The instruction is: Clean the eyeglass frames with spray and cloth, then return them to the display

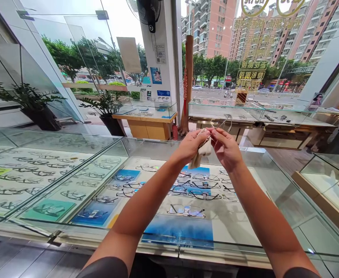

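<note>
Out over the glass display case, my left hand (193, 143) is closed round a small cream cloth pouch (205, 148), whose fabric hangs below the fingers. A brownish, beaded-looking strip shows beside my left thumb. My right hand (225, 146) meets the left at the fingertips, its thumb and forefinger pinched together at the pouch's top. Thin pale cord (229, 125) loops up and away from the fingertips; where it joins the pouch is hidden by the fingers. Below both hands, rows of eyeglasses (205, 195) lie under the glass.
My forearms reach over the glass-topped case (163, 253). A second case (13, 162) full of eyeglasses adjoins on the left, and another (328, 189) stands at right. Farther off are window-side cases (224, 112), a wooden post (189, 73), a fire extinguisher (174, 132) and potted plants (108, 116).
</note>
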### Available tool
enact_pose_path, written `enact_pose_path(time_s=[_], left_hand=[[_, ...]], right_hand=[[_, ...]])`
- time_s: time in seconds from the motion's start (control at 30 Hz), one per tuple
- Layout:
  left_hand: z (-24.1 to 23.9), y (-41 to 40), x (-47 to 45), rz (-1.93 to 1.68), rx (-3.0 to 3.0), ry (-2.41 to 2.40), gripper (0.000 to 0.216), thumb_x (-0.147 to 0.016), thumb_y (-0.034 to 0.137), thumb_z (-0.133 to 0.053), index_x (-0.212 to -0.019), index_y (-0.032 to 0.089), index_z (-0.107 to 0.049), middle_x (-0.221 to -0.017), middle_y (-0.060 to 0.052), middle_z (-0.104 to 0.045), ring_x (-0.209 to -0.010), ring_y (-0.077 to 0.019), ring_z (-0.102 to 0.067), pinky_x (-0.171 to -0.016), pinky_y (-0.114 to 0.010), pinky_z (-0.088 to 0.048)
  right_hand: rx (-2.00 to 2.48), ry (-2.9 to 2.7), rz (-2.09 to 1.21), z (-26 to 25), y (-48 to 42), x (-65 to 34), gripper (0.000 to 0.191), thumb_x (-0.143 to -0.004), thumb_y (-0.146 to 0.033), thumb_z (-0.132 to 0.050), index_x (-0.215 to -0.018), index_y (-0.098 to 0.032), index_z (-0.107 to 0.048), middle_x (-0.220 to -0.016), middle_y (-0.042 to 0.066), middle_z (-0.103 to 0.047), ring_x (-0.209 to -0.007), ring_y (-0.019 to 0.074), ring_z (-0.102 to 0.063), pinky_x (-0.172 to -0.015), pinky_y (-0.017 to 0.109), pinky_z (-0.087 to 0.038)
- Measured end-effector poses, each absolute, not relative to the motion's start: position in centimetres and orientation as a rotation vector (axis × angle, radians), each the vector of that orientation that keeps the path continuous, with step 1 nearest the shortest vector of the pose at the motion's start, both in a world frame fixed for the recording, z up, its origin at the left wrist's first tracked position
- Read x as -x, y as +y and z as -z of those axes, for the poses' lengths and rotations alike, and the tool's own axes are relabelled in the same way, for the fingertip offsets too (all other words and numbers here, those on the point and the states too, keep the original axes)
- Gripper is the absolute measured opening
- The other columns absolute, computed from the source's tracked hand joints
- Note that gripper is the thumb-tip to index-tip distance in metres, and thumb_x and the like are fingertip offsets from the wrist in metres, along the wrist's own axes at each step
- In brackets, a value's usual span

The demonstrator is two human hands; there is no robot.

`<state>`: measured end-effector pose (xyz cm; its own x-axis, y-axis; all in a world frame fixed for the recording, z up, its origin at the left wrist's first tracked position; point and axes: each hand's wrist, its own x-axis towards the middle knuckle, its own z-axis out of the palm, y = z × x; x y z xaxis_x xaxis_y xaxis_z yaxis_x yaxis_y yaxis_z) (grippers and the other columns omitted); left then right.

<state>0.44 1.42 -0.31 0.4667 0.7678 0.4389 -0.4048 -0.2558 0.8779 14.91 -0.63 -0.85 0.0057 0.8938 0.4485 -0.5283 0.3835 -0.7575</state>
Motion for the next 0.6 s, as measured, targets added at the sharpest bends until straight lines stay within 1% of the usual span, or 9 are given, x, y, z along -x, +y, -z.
enact_pose_path(time_s=[0.1, 0.17, 0.2, 0.27, 0.37, 0.43, 0.47, 0.53, 0.6], left_hand=[[0.6, 1.8, -0.7, -1.163, -1.44, 0.331, 0.061, -0.082, 0.068, -0.084, -0.112, 0.015, -0.08, -0.084, -0.004, -0.074, -0.072, -0.0128, -0.062, -0.069, -0.025, -0.049], [0.9, 2.2, -0.6, -1.134, -1.477, 0.336, 0.06, -0.083, 0.07, -0.082, -0.107, 0.015, -0.081, -0.088, -0.005, -0.076, -0.08, -0.0154, -0.066, -0.078, -0.027, -0.051], [1.1, 2.4, -0.4, -1.12, -1.497, 0.354, 0.059, -0.083, 0.071, -0.081, -0.103, 0.015, -0.081, -0.087, -0.006, -0.076, -0.081, -0.0159, -0.067, -0.079, -0.028, -0.051], [1.4, 3.1, -0.1, -1.102, -1.507, 0.442, 0.061, -0.083, 0.075, -0.078, -0.094, 0.015, -0.079, -0.082, -0.004, -0.074, -0.074, -0.0147, -0.063, -0.072, -0.027, -0.048], [2.1, 4.1, 0.3, -1.095, -1.438, 0.628, 0.062, -0.079, 0.078, -0.079, -0.083, 0.016, -0.073, -0.068, 0.0, -0.064, -0.058, -0.0104, -0.051, -0.056, -0.024, -0.036], [2.5, 4.8, 0.6, -1.075, -1.404, 0.706, 0.057, -0.08, 0.072, -0.081, -0.08, 0.017, -0.068, -0.062, 0.003, -0.056, -0.053, -0.0086, -0.046, -0.053, -0.023, -0.032], [2.7, 5.2, 0.7, -1.056, -1.402, 0.731, 0.052, -0.082, 0.067, -0.081, -0.08, 0.017, -0.067, -0.062, 0.003, -0.056, -0.053, -0.0083, -0.046, -0.053, -0.023, -0.031], [3.2, 5.8, 0.8, -0.992, -1.436, 0.793, 0.041, -0.085, 0.056, -0.081, -0.085, 0.017, -0.068, -0.068, 0.001, -0.061, -0.056, -0.009, -0.053, -0.055, -0.023, -0.033], [3.6, 6.4, 0.9, -0.919, -1.529, 0.888, 0.032, -0.088, 0.047, -0.077, -0.09, 0.016, -0.069, -0.08, -0.004, -0.07, -0.065, -0.0117, -0.065, -0.058, -0.023, -0.036]], right_hand=[[0.466, -1.09, -1.122, 0.9, -0.6, -15.0, 0.021, -0.072, -0.041, -0.096, -0.084, -0.029, -0.083, -0.097, -0.001, -0.082, -0.09, 0.0164, -0.07, -0.086, 0.032, -0.058], [0.511, -1.104, -1.106, 0.8, -0.6, -15.5, 0.022, -0.073, -0.042, -0.095, -0.086, -0.028, -0.083, -0.095, 0.0, -0.081, -0.087, 0.0167, -0.07, -0.083, 0.033, -0.058], [0.533, -1.102, -1.098, 0.7, -0.5, -15.8, 0.023, -0.074, -0.043, -0.094, -0.087, -0.027, -0.083, -0.095, 0.001, -0.081, -0.086, 0.0171, -0.07, -0.082, 0.033, -0.058], [0.554, -1.075, -1.076, 0.4, -0.3, -16.5, 0.025, -0.074, -0.045, -0.093, -0.088, -0.027, -0.082, -0.097, 0.001, -0.081, -0.086, 0.0174, -0.07, -0.08, 0.033, -0.057], [0.541, -1.034, -1.05, 0.0, -0.1, -17.6, 0.025, -0.073, -0.043, -0.093, -0.088, -0.028, -0.08, -0.101, 0.0, -0.081, -0.089, 0.0161, -0.07, -0.079, 0.031, -0.055], [0.533, -1.024, -1.063, -0.4, -0.1, -18.3, 0.023, -0.073, -0.041, -0.093, -0.086, -0.027, -0.08, -0.102, -0.001, -0.081, -0.09, 0.0146, -0.069, -0.079, 0.028, -0.054], [0.532, -1.024, -1.078, -0.5, -0.1, -18.6, 0.023, -0.073, -0.04, -0.093, -0.085, -0.027, -0.079, -0.101, -0.001, -0.081, -0.09, 0.0141, -0.069, -0.079, 0.028, -0.054], [0.537, -1.038, -1.114, -0.8, -0.4, -19.0, 0.022, -0.072, -0.039, -0.092, -0.082, -0.026, -0.078, -0.101, -0.001, -0.081, -0.091, 0.0142, -0.07, -0.078, 0.027, -0.053], [0.549, -1.066, -1.15, -1.0, -0.6, -19.1, 0.021, -0.073, -0.038, -0.091, -0.082, -0.025, -0.076, -0.102, 0.0, -0.081, -0.093, 0.0154, -0.071, -0.079, 0.027, -0.054]])
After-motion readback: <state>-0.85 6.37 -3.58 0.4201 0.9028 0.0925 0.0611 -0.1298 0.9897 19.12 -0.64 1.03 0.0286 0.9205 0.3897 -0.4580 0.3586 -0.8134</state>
